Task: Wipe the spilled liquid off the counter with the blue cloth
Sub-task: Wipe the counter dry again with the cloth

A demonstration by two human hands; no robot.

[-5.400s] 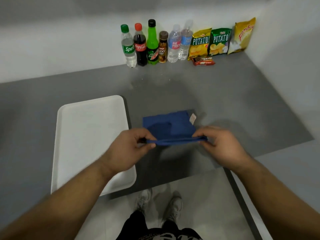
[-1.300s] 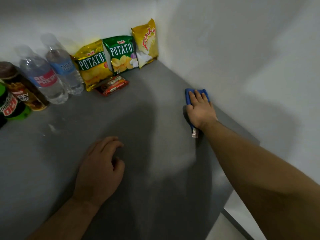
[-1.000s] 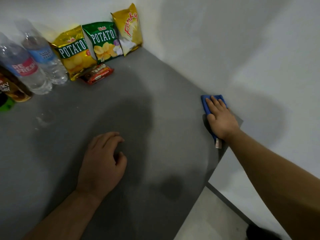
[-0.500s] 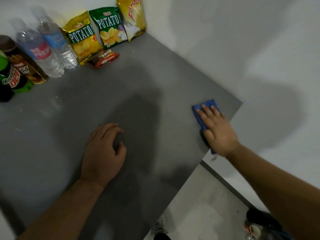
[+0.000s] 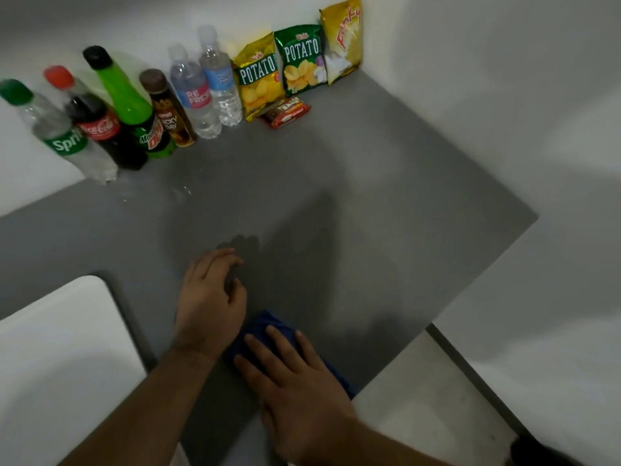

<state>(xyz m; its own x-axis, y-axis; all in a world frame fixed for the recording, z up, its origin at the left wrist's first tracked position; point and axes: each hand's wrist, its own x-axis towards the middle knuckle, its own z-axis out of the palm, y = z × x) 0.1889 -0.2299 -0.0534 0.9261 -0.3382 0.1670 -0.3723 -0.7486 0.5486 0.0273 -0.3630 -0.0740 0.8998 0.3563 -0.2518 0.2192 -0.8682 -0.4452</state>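
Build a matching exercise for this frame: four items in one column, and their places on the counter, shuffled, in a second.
Items
1. blue cloth
2. white tray
3. Sprite bottle
4. Funky bag

Places
A. far corner, leaning against the wall
B. left end of the bottle row
C. under the right hand, near the front edge
D. near left of the counter

Pairs: 1-C, 2-D, 3-B, 4-A
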